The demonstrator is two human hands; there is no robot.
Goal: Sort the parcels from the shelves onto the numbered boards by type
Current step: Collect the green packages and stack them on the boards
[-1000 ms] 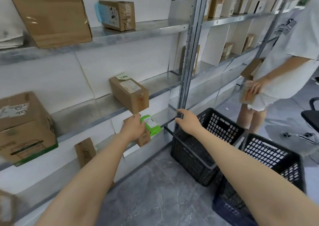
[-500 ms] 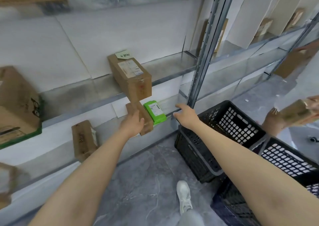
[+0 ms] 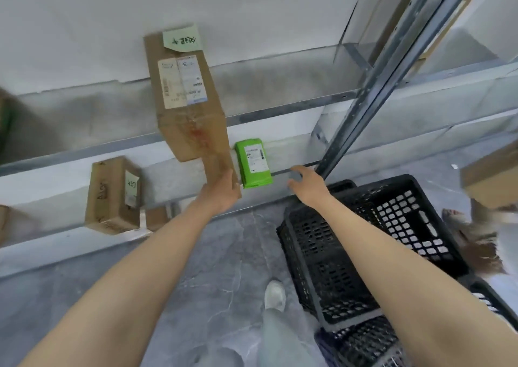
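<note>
On my far left a taped brown box stands on the lower shelf. Higher up, on the middle shelf, a long carton overhangs the edge. My left grip is clamped on a narrow brown parcel at the lower shelf's front, just beside a green parcel lying flat there. My right grip hangs with fingers apart, holding nothing, near the steel upright and over a black crate on the floor
</note>
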